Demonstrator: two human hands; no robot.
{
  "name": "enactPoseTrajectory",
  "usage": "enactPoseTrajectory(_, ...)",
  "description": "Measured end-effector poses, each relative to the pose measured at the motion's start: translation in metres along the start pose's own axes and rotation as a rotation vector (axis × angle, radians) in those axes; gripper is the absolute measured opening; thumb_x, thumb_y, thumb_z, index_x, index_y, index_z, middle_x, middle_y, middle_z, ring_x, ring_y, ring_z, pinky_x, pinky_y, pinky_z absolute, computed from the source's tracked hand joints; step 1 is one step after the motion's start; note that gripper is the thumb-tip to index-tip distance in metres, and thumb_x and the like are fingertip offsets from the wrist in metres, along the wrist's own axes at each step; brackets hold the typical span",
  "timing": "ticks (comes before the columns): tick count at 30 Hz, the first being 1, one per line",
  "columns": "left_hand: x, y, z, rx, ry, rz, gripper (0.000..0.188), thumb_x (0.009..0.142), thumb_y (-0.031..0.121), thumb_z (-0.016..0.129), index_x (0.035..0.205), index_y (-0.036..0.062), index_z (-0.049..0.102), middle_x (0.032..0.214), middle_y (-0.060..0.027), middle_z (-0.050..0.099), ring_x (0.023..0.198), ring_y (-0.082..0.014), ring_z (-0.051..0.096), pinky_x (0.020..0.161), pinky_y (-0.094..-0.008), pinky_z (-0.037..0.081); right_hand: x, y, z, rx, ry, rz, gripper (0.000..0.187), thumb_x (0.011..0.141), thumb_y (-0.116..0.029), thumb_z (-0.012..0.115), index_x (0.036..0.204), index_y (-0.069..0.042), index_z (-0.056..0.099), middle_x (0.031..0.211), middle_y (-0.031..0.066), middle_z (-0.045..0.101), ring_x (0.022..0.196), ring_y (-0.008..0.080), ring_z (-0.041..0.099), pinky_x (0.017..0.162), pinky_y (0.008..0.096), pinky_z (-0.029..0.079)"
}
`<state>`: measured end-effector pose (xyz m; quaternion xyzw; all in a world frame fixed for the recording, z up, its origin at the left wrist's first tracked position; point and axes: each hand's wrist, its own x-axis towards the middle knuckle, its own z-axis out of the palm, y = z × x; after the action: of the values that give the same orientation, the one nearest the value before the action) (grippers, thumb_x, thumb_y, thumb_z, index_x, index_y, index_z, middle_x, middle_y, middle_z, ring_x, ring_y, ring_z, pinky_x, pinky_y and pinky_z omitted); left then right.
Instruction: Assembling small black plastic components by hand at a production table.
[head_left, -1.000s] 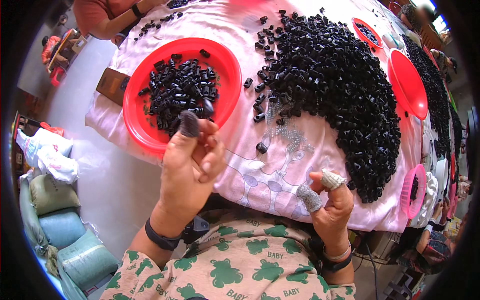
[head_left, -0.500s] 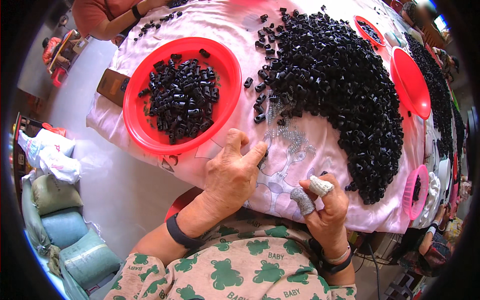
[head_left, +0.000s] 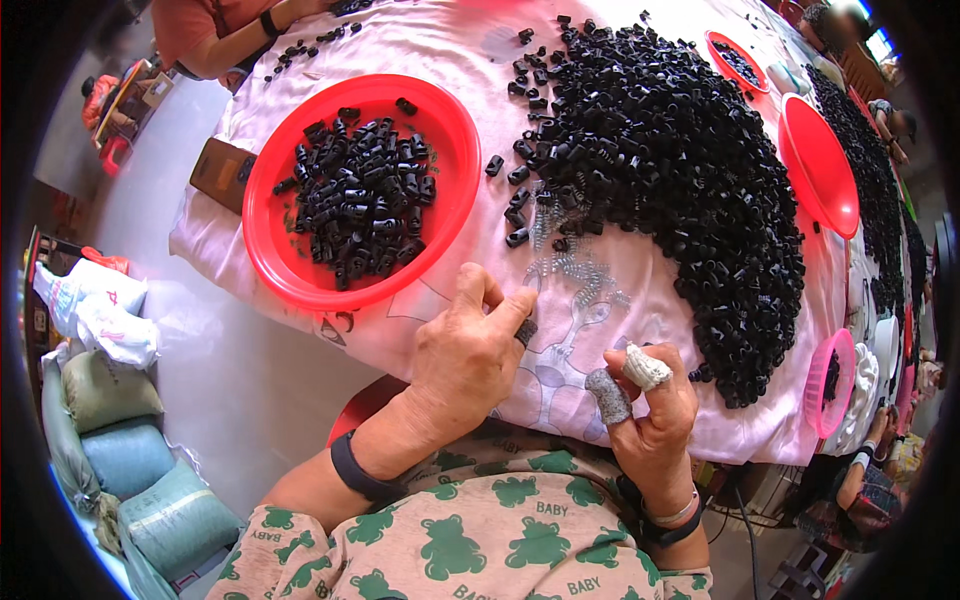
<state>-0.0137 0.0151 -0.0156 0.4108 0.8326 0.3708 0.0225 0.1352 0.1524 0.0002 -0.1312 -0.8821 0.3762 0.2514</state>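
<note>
My left hand (head_left: 465,350) is closed, its thumb and fingers pinching a small black plastic cord lock (head_left: 526,331) just above the table's near edge. To its right, my right hand (head_left: 656,410) is curled, with a grey knit cover (head_left: 608,396) on the thumb and a white one (head_left: 647,368) on a finger. Whatever sits between those fingertips is too small to make out. Beyond the hands lies a patch of thin metal springs (head_left: 575,275). A large heap of black cord-lock pieces (head_left: 670,170) spreads behind and to the right.
A red basin (head_left: 262,225) holding more black pieces stands at the left, beside a brown phone (head_left: 222,174). An empty-looking red basin (head_left: 820,165) and a pink basket (head_left: 818,400) are at the right. Another person's arm (head_left: 235,45) reaches in at the far left.
Both hands stay in nearly the same place. The left hand has turned slightly, so the black cord lock shows more. The right fingertips have shifted a little.
</note>
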Motion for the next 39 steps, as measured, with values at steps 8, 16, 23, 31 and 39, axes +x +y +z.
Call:
enactPoseTrajectory(8,-0.005,-0.008,0.001,0.03,0.012,0.054,0.043,0.062,-0.013,0.053,0.101,0.0045,0.06,0.089,-0.0122,0.049,0.077,-0.0316,0.058,0.063,-0.0401,0.05,0.001,-0.002,-0.003,-0.011,0.034,0.007,0.033,0.073,0.004,0.072,0.105,0.0,0.065,0.09,0.0097,0.056,0.068,0.0156,0.063,0.058,0.0262,0.053)
enactPoseTrajectory(16,-0.009,-0.007,-0.006,-0.023,-0.033,0.074,0.044,0.061,-0.016,0.048,0.101,0.0,0.059,0.092,-0.0158,0.051,0.08,-0.0337,0.057,0.069,-0.0379,0.049,0.0,-0.001,-0.007,-0.081,0.033,-0.002,0.035,0.072,0.002,0.073,0.106,-0.003,0.066,0.088,0.0109,0.057,0.068,0.0212,0.062,0.058,0.0314,0.05)
enactPoseTrajectory(23,-0.005,-0.015,-0.014,-0.457,-0.086,-0.091,0.028,0.078,-0.015,0.05,0.102,-0.0011,0.057,0.09,-0.0026,0.049,0.083,-0.0098,0.053,0.074,-0.0241,0.044,0.006,-0.003,0.008,-0.185,-0.049,-0.172,0.031,0.065,0.003,0.067,0.095,-0.001,0.066,0.087,0.0106,0.058,0.073,0.0258,0.057,0.061,0.0347,0.048)
enactPoseTrajectory(31,-0.008,-0.011,-0.017,-1.072,-0.09,-0.326,0.023,0.089,0.009,0.063,0.11,0.0016,0.056,0.098,-0.0093,0.062,0.072,-0.0121,0.06,0.06,-0.0205,0.045,0.013,-0.005,0.026,-0.392,-0.122,-0.172,0.019,0.074,-0.009,0.059,0.092,-0.005,0.066,0.099,0.008,0.055,0.085,0.0244,0.053,0.071,0.0347,0.046)
enactPoseTrajectory(39,-0.006,0.0,-0.025,-1.459,-0.278,-0.488,0.046,0.086,0.007,0.066,0.127,-0.0012,0.047,0.102,-0.0133,0.061,0.078,-0.0153,0.063,0.064,-0.0226,0.052,0.011,-0.009,0.026,-0.451,-0.197,-0.133,0.009,0.074,-0.008,0.06,0.082,-0.003,0.062,0.086,0.0091,0.052,0.077,0.0252,0.052,0.064,0.0356,0.044)
